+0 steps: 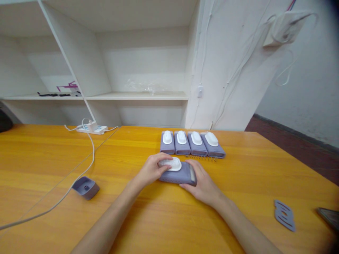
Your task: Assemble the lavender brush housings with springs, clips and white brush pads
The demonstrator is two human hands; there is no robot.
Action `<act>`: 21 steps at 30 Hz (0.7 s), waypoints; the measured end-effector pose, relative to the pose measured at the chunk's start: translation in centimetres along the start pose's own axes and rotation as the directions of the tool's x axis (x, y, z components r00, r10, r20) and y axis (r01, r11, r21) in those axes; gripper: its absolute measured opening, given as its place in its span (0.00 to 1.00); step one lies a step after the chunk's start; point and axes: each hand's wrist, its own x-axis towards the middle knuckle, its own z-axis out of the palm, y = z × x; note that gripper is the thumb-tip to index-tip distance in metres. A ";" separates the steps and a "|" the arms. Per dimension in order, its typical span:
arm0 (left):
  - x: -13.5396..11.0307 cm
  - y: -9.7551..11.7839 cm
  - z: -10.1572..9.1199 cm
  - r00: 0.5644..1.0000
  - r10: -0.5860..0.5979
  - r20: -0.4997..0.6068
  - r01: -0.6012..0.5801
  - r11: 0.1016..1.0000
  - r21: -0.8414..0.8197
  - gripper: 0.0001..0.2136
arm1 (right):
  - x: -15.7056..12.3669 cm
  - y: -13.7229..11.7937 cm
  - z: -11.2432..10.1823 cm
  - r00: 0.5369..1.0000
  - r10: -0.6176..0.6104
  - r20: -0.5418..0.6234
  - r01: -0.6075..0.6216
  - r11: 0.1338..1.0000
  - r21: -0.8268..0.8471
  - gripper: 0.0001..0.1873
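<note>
A lavender block-shaped device [182,175] lies on the orange wooden table [53,158] in front of me. My left hand [152,169] curls its fingers around a white ribbed oval cap [171,164] on top of the device. My right hand [202,181] grips the device's right end and holds it against the table. Just behind, several identical lavender devices with white caps [192,143] stand side by side in a row.
A lavender cup-like part [86,187] lies at the left beside a white cable [79,174] running to a power strip [92,128]. A flat lavender slotted piece [284,214] and a dark object [329,217] lie at the right. White shelves [137,95] stand behind the table.
</note>
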 end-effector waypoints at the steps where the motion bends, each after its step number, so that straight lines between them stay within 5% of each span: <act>1: 0.0 0.0 0.2 1.000 0.013 -0.008 -0.013 1.000 0.006 0.12 | 0.0 0.0 0.0 1.000 0.002 0.000 -0.002 1.000 -0.003 0.35; 21: -0.2 0.0 0.7 0.995 0.065 0.082 -0.074 0.991 0.111 0.13 | 0.1 0.3 0.3 1.000 0.010 0.005 -0.010 1.000 -0.015 0.35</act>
